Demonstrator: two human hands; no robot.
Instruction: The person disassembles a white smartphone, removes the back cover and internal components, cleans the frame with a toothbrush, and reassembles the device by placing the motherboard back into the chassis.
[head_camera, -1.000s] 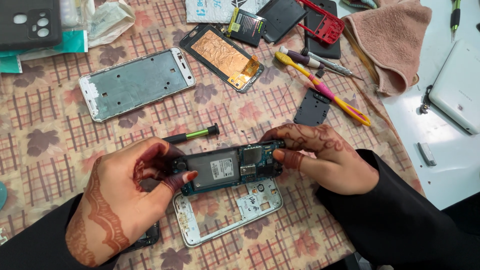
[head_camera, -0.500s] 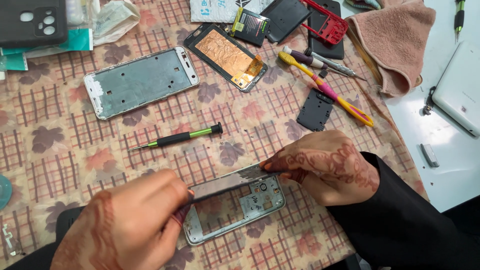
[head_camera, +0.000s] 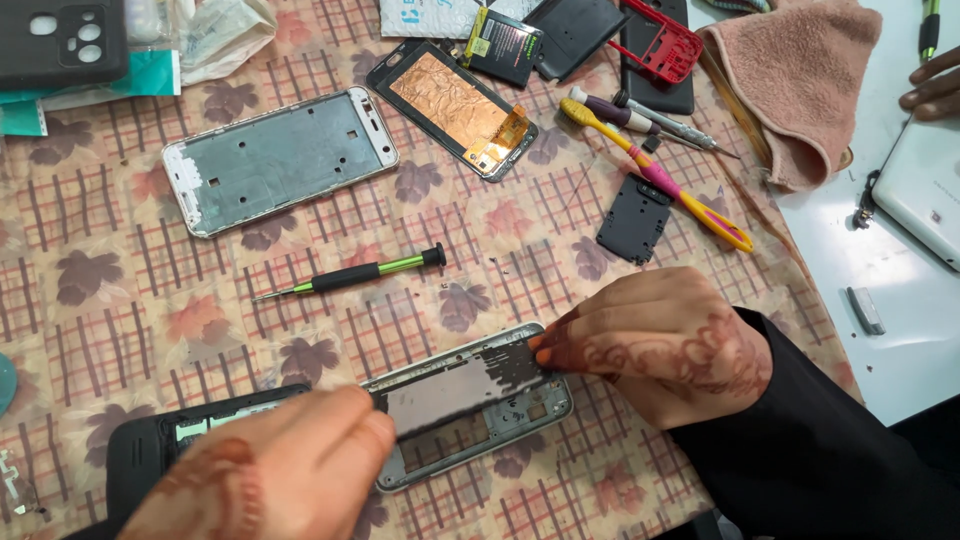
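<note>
Dark inner plate (head_camera: 465, 385) is pinched at both ends, left hand (head_camera: 285, 470) & right hand (head_camera: 655, 340), over phone frame (head_camera: 470, 425) on bench (head_camera: 120, 290); should be kept level, edges aligned w/ frame.

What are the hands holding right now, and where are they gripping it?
Both hands hold a thin grey plate over the phone frame: the left hand pinches its near-left end, the right hand its far-right end.

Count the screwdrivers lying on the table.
3: a green-and-black screwdriver at mid-table above the hands, and two side by side, a purple-handled screwdriver and a grey-handled screwdriver, by the pink cloth. Others may be hidden.
</note>
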